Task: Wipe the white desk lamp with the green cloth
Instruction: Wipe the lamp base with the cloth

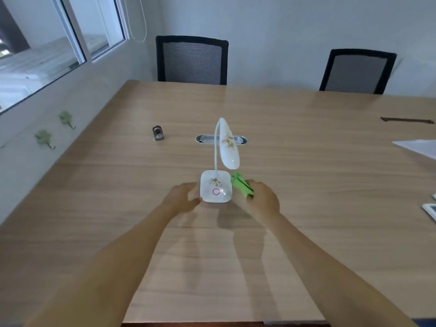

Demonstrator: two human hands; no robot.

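Observation:
The white desk lamp (215, 188) stands upright in the middle of the wooden table (306, 185), with a square base, a thin bent neck and an oval head. Brown crumbs lie on its base and head. My left hand (182, 197) touches the left side of the base with its fingers curled against it. My right hand (262, 199) is just right of the base and holds the crumpled green cloth (240, 185), which sticks out toward the lamp.
A small dark metal object (158, 133) sits at the back left. An oval cable grommet (221, 139) lies behind the lamp. White papers (417, 147) and a tablet edge (430, 210) are at the right. Two black chairs (192, 60) stand beyond the table.

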